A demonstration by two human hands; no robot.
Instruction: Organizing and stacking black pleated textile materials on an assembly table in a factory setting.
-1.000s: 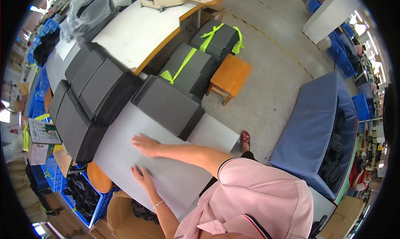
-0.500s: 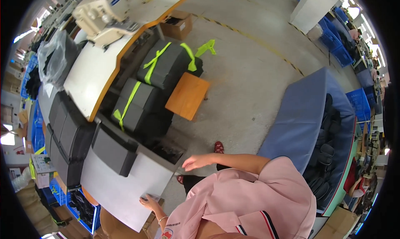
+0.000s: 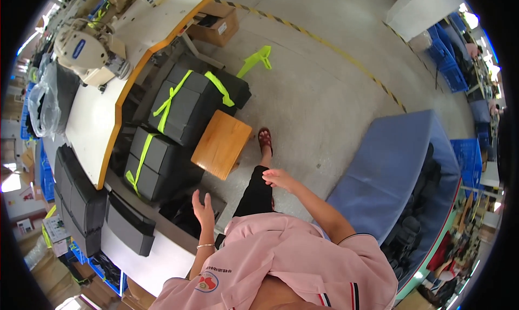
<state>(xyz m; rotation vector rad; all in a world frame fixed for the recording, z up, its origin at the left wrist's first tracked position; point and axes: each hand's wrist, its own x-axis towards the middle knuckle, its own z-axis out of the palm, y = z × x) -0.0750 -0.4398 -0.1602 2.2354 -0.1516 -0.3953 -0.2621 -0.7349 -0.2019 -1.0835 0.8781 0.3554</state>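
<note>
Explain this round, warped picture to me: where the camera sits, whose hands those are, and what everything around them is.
The camera is worn on a person's head and looks down through a fisheye lens, so straight edges bend near the rim. The pink top at the bottom belongs to the wearer. Both hands are bare and hold nothing: the left hand is raised, fingers spread, above the edge of the white worktable; the right hand reaches out over the concrete floor. On the table lie dark grey flat cases. Beside it on the floor stand a wooden stool and dark bundles tied with neon-yellow straps. A sewing machine sits on another table, and a blue padded cart stands at right.
</note>
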